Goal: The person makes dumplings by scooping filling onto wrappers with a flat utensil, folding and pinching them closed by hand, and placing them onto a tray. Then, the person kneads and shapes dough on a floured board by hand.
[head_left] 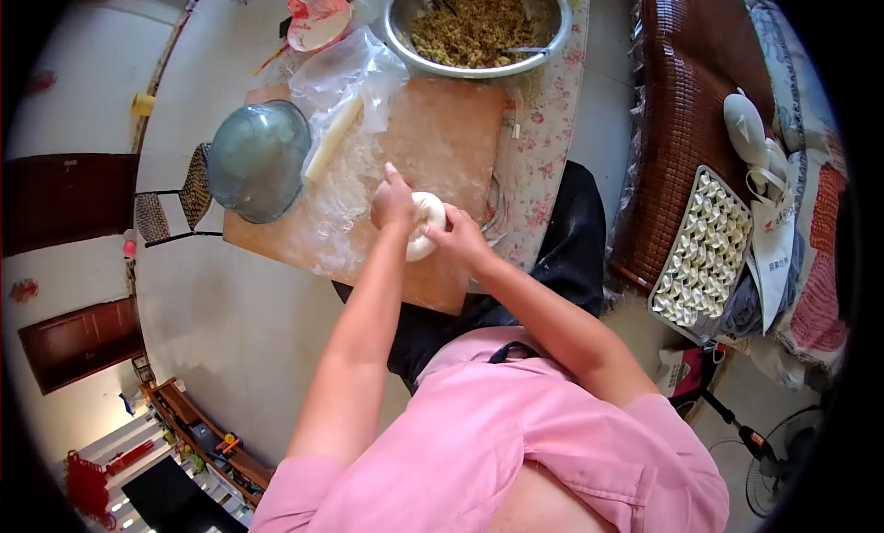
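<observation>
A thick white ring of dough (422, 248) is held between my two hands, just over the near part of a floured wooden board (442, 132). My left hand (394, 203) grips it from the left, one finger pointing up and away. From the right, my right hand (459, 235) pinches the ring, fingertips at its centre hole. Beyond my hands lies a pale rolling pin (333, 139), partly under a crumpled clear plastic bag (354, 72). An upturned glass bowl (260, 160) sits at the board's left side, with something pale under it.
A large metal bowl (396, 37) of chopped filling with utensils stands at the back. Left of it is a red-rimmed bowl of flour (319, 24). On the right, a tray (656, 298) of folded dumplings rests on a brown sofa (658, 137). A fan (783, 459) stands lower right.
</observation>
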`<state>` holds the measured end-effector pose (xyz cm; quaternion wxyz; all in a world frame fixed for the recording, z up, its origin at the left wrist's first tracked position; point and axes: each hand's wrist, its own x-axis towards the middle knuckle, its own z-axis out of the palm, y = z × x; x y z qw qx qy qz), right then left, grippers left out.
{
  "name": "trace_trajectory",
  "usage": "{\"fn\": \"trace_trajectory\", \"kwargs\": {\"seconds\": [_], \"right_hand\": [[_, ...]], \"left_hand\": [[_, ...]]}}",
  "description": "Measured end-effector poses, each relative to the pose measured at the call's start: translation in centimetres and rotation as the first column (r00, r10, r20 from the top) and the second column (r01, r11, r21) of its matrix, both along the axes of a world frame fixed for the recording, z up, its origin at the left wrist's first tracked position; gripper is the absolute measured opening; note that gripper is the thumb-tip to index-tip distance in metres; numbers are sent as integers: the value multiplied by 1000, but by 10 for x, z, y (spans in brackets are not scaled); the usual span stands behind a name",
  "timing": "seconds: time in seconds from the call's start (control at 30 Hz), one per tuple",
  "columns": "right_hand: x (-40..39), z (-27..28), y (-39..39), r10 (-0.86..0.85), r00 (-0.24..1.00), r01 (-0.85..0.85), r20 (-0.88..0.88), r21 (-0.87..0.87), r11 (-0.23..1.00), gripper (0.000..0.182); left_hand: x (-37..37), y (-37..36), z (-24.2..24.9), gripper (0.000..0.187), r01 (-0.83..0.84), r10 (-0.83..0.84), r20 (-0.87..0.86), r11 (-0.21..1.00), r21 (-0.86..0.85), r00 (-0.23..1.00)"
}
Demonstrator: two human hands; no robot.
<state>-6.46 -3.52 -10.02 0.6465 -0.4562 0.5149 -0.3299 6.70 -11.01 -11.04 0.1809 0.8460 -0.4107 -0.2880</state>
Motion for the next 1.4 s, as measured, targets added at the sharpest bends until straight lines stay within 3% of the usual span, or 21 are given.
{"fn": "trace_trajectory", "kwargs": {"seconds": [0.03,0.1,0.17,0.23,0.3,0.43,0.5,0.57,0.63,0.7,0.77,0.83,0.87,0.9,0.97,1.0,1.07,1.1,1.17,1.23,1.4], "right_hand": [[-4,27,0,102,942,-123,-320,-44,991,45],[-14,84,5,192,963,-215,-187,-107,971,53],[-4,87,16,272,953,-302,-130,-428,852,56],[5,67,21,307,920,-390,-244,-483,784,58],[6,63,26,334,787,-574,-518,-418,705,59],[-13,6,37,115,939,-270,-325,-487,830,59],[-10,-22,41,-57,957,-130,-286,-593,794,59],[-9,-11,32,-31,976,-5,-217,-165,986,58],[-1,-35,25,-111,948,27,-299,-272,962,56],[7,-45,10,-53,991,49,120,37,998,58],[7,-23,-2,-71,970,53,233,82,995,54],[1,29,-5,113,962,-135,-249,-74,988,51],[6,21,6,50,967,-115,-249,-252,961,54],[9,26,11,61,969,-120,-237,-244,962,54],[7,54,17,146,989,-123,-32,-730,673,59],[3,75,18,236,964,-257,-123,-661,705,58],[3,67,23,327,905,-424,-271,-535,731,56],[3,59,23,416,816,-562,-400,-386,731,55],[-2,26,29,405,797,-580,-447,-380,721,56],[-9,-9,37,-15,960,-172,-278,-634,754,58],[-3,-28,28,-121,941,25,-316,-293,956,58]], "left_hand": [[12,2,-4,65,-79,111,-310,990,113,944],[19,24,21,72,-127,243,-563,963,237,790],[16,64,41,74,108,-78,-210,985,137,975],[7,102,39,53,89,-86,-81,996,29,993],[1,125,17,31,438,-233,426,757,-485,874],[-10,102,1,22,559,-248,602,721,-409,759],[-9,73,6,22,461,-260,470,798,-387,844],[-8,46,5,27,443,-260,446,814,-375,857],[-12,22,12,38,169,-135,351,983,-67,926],[-11,6,14,45,84,-74,303,996,-18,950],[-1,3,7,53,0,-9,264,999,34,964],[13,8,3,65,-258,270,-509,961,95,817],[23,17,13,71,-204,277,-636,961,187,721],[23,30,29,71,-214,289,-625,957,194,725],[22,62,46,54,43,17,-313,982,184,950],[21,84,39,54,33,29,-310,980,194,950],[13,127,13,36,261,-222,147,893,-367,964],[4,136,6,24,435,-214,452,770,-467,866],[-7,125,-3,24,570,-207,635,694,-441,744],[-13,98,7,24,520,-256,560,763,-383,788],[-12,38,6,30,396,-278,414,888,-232,867]]}}
